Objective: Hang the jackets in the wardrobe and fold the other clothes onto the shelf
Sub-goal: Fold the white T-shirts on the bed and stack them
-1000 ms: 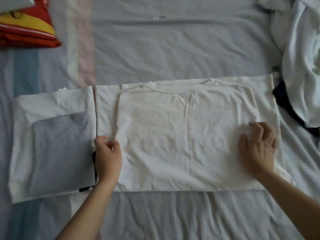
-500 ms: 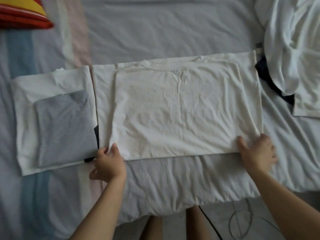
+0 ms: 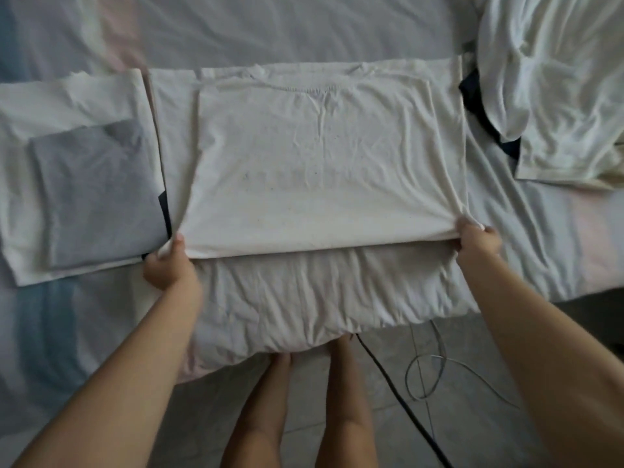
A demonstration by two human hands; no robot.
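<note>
Pinching the near corners of the white shirt (image 3: 320, 163), the left hand (image 3: 167, 265) and right hand (image 3: 477, 243) could lift unevenly, and the tucked sides may slip open.

On the bed (image 3: 304, 28) before you the shirt (image 3: 320, 157) lies flat in the middle, its near corners in your left hand (image 3: 167, 261) and right hand (image 3: 477, 239), with a folded stack (image 3: 84, 184) touching it on the left and a loose heap of clothes (image 3: 553, 82) to its right.
</note>
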